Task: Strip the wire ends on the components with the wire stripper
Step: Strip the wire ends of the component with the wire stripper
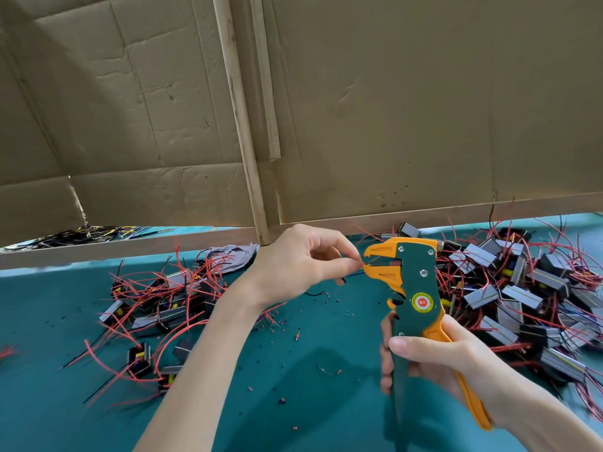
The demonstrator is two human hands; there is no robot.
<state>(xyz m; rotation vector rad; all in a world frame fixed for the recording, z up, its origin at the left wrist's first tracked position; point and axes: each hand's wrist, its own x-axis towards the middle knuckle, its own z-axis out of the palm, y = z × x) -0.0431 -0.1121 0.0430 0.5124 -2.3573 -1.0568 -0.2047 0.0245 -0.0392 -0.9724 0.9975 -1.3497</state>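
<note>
Wire stripper [421, 278] is standing upright above the table [310, 340], right hand [434, 360] curling around its handles; left hand [293, 259] is pinching a red wire [363, 263] at the orange jaws.

Creased matt cardboard wall [391, 109], plastic wire stripper [414, 288], green cloth table [310, 402]

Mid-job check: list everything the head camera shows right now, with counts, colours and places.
wire stripper: one, green and orange, centre right, upright
red wire: one, red, end at the stripper's mouth
components: many, grey and black with red leads, piled left and right of the hands
insulation scraps: many, red and black, scattered on the mat
mat: one, teal, under everything
cardboard panels: several, brown, standing behind
wooden strips: two, pale, upright between the panels
left hand: one, pinches the red wire
right hand: one, grips the stripper's handles
</note>
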